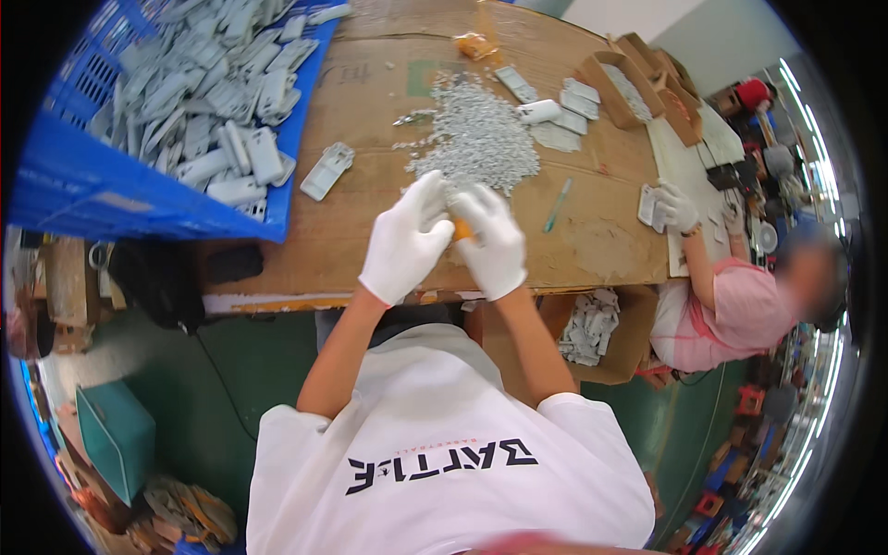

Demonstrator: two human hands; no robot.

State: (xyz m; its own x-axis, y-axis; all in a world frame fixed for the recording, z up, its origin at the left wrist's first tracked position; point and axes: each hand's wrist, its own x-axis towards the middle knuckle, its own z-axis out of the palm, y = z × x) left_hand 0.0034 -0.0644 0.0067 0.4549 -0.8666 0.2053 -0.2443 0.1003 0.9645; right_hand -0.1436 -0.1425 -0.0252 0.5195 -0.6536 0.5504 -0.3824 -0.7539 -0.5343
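Note:
Both my hands wear white gloves and meet at the near edge of a pile of small whitish parts (486,139). My left hand (405,239) has its fingers curled inward, and what they hold, if anything, is hidden. Close beside it, my right hand (492,242) is bent and a little blurred. A small orange thing (461,228) shows at its inner side, too little of it visible to name. Left of my hands a white plastic housing (327,171) lies on the cardboard-covered table (361,111).
A blue crate (166,211) heaped with white housings stands at the left. A pen-like tool (558,205) lies right of the pile, more housings (575,104) and a cardboard box (618,88) beyond. A co-worker's gloved hand (675,205) holds a housing; a parts carton (629,333) sits below.

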